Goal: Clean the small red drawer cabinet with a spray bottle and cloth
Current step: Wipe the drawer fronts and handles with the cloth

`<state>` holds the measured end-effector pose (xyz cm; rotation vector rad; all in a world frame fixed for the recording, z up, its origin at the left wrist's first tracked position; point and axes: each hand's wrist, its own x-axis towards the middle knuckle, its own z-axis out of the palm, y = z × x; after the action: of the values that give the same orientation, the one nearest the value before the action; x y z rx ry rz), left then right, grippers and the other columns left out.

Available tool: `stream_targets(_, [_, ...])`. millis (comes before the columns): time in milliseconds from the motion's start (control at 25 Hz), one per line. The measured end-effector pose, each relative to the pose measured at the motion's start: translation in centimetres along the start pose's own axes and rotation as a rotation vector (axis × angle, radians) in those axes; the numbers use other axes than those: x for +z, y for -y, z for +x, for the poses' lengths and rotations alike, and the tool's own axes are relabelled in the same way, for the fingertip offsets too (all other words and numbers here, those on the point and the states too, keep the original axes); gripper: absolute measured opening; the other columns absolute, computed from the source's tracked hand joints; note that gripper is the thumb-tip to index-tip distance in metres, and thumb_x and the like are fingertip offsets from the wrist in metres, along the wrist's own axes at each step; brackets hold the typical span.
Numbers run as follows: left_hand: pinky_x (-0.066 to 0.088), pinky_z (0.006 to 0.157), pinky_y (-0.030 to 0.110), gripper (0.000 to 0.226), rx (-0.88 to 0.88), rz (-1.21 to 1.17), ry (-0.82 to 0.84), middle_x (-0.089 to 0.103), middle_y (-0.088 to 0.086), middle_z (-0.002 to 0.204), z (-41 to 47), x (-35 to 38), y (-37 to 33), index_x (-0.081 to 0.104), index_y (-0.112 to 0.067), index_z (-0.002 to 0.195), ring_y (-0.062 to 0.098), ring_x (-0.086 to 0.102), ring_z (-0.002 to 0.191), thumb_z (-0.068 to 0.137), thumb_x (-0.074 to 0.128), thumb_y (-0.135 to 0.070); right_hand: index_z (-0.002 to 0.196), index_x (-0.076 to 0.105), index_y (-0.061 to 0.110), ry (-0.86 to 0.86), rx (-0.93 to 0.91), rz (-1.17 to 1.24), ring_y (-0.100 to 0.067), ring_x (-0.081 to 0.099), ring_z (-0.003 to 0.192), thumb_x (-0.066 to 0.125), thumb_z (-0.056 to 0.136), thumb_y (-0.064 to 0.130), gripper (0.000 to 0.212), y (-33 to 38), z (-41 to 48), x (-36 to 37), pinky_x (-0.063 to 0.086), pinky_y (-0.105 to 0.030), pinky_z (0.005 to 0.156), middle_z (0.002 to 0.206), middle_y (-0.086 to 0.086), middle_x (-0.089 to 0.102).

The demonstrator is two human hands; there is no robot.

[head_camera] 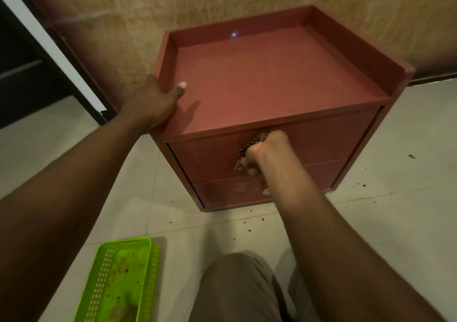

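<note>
Right grip (262, 153) presses cloth (252, 143) against red cabinet (272, 79); no writing.

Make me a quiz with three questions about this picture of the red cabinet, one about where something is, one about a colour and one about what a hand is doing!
1. Where is the basket?
A. On top of the cabinet
B. On the floor, near the person's left arm
C. Inside a drawer

2. What colour is the basket?
A. Blue
B. White
C. Bright green

3. What is the right hand doing?
A. Pressing a bunched cloth against the upper drawer front
B. Resting flat on the floor
C. Holding a spray bottle

Answers:
1. B: it sits on the floor tiles, in front of the cabinet and to the left.
2. C: its plastic walls are bright green.
3. A: the cloth shows in the closed hand, against the upper drawer; the left hand grips the cabinet's top left edge.
</note>
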<state>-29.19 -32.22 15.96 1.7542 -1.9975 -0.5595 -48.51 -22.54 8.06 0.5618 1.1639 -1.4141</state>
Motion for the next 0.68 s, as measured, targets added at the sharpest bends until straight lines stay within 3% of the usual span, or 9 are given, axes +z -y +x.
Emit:
stream_targets(40, [0.041, 0.105, 0.054, 0.100, 0.006, -0.011, 0.003, 0.045, 0.010, 0.149, -0.2, -0.1, 0.0, 0.028, -0.019, 0.149, 0.036, 0.048, 0.130, 0.072, 0.039, -0.083, 0.138, 0.047, 0.010, 0.009, 0.059, 0.083, -0.033, 0.034, 0.139, 0.036, 0.098, 0.030, 0.046, 0.8, -0.2, 0.1, 0.033, -0.051, 0.112, 0.148, -0.008, 0.041])
stream_targets(120, [0.041, 0.105, 0.052, 0.096, 0.005, -0.019, -0.013, 0.046, 0.009, 0.148, -0.3, -0.2, 0.2, 0.030, -0.019, 0.148, 0.035, 0.049, 0.130, 0.075, 0.042, -0.081, 0.135, 0.050, 0.009, 0.071, 0.001, 0.118, -0.029, 0.042, 0.135, 0.035, 0.100, 0.026, 0.042, 0.5, -1.4, 0.2, 0.038, -0.047, 0.107, 0.145, -0.005, 0.046])
stream_targets(160, [0.041, 0.105, 0.052, 0.095, 0.002, -0.017, -0.019, 0.046, 0.009, 0.149, -0.1, -0.2, 0.2, 0.030, -0.019, 0.148, 0.035, 0.048, 0.130, 0.076, 0.042, -0.080, 0.136, 0.048, 0.009, 0.051, -0.094, 0.029, -0.030, 0.047, 0.131, 0.036, 0.101, 0.025, 0.040, -0.5, -1.8, 0.0, 0.040, -0.046, 0.102, 0.143, -0.007, 0.048])
stream_targets(280, [0.041, 0.105, 0.052, 0.097, 0.005, -0.006, -0.010, 0.045, 0.009, 0.149, -0.3, -0.2, -0.2, 0.029, -0.019, 0.149, 0.035, 0.048, 0.131, 0.075, 0.041, -0.081, 0.144, 0.031, 0.012, -0.297, -0.561, -0.287, -0.041, 0.042, 0.130, 0.039, 0.101, 0.038, 0.051, -5.7, -0.8, -2.4, 0.031, -0.048, 0.107, 0.146, -0.016, 0.035])
stream_targets(360, [0.041, 0.105, 0.052, 0.096, 0.005, 0.005, -0.017, 0.045, 0.009, 0.150, -0.6, -0.3, -0.3, 0.028, -0.019, 0.149, 0.035, 0.047, 0.131, 0.077, 0.041, -0.080, 0.144, 0.029, 0.014, -0.265, -0.642, -0.381, -0.040, 0.040, 0.130, 0.038, 0.101, 0.042, 0.053, -6.2, -0.5, -2.2, 0.027, -0.049, 0.108, 0.147, -0.015, 0.032])
stream_targets(400, [0.041, 0.106, 0.052, 0.095, -0.003, 0.007, -0.018, 0.045, 0.010, 0.150, -0.6, -0.3, -0.3, 0.028, -0.019, 0.149, 0.036, 0.047, 0.132, 0.077, 0.041, -0.080, 0.141, 0.034, 0.015, -0.247, -0.541, -0.247, -0.039, 0.041, 0.131, 0.038, 0.100, 0.042, 0.049, -4.9, -0.2, -1.4, 0.030, -0.050, 0.110, 0.148, -0.014, 0.034])
stream_targets(480, [0.041, 0.105, 0.053, 0.097, -0.013, 0.014, -0.013, 0.044, 0.011, 0.150, -0.6, -0.2, -0.4, 0.027, -0.019, 0.150, 0.037, 0.046, 0.132, 0.077, 0.041, -0.080, 0.134, 0.047, 0.013, -0.061, -0.100, 0.050, -0.033, 0.042, 0.134, 0.035, 0.100, 0.035, 0.043, -1.5, 0.1, -0.4, 0.033, -0.052, 0.111, 0.147, -0.009, 0.042])
stream_targets(520, [0.041, 0.105, 0.053, 0.098, -0.012, 0.015, -0.008, 0.044, 0.011, 0.150, -0.6, -0.3, -0.5, 0.027, -0.019, 0.150, 0.038, 0.046, 0.131, 0.076, 0.041, -0.081, 0.132, 0.052, 0.010, 0.029, 0.047, 0.085, -0.032, 0.039, 0.136, 0.035, 0.100, 0.030, 0.042, -0.1, -0.4, -0.4, 0.034, -0.052, 0.111, 0.145, -0.008, 0.044])
stream_targets(680, [0.041, 0.104, 0.052, 0.093, -0.011, 0.015, -0.018, 0.044, 0.012, 0.150, -1.0, -0.3, -0.4, 0.028, -0.018, 0.149, 0.038, 0.046, 0.132, 0.080, 0.043, -0.078, 0.131, 0.054, 0.006, 0.227, 0.095, 0.019, -0.032, 0.045, 0.131, 0.029, 0.104, 0.028, 0.043, 0.6, -1.6, -4.1, 0.038, -0.051, 0.106, 0.140, -0.013, 0.051])
